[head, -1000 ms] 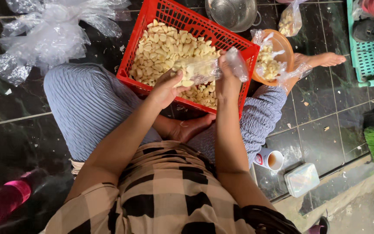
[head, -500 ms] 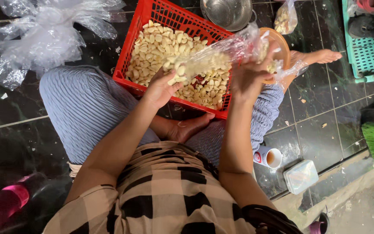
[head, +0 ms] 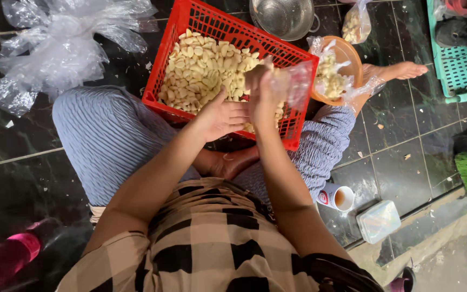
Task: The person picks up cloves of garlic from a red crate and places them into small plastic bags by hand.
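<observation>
A red basket (head: 187, 32) full of pale peeled cloves (head: 204, 67) is propped against the seated person's lap, and over its near edge the left hand (head: 220, 116) is held with its fingers stretched out flat, gripping nothing. Just right of it, above the same edge, a small clear bag (head: 298, 81) is pinched in the clenched right hand (head: 266, 89). Beyond the basket's right corner an orange bowl (head: 349, 54) is seen, and past its far rim a metal strainer (head: 282, 16).

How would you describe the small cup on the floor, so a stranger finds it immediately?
Start at the red basket of pale peeled pieces on the person's lap. Look right of the person's right elbow, on the dark tiles: the small cup stands beside a clear lidded box. Only it is round, white and red, holding brown liquid.
</observation>
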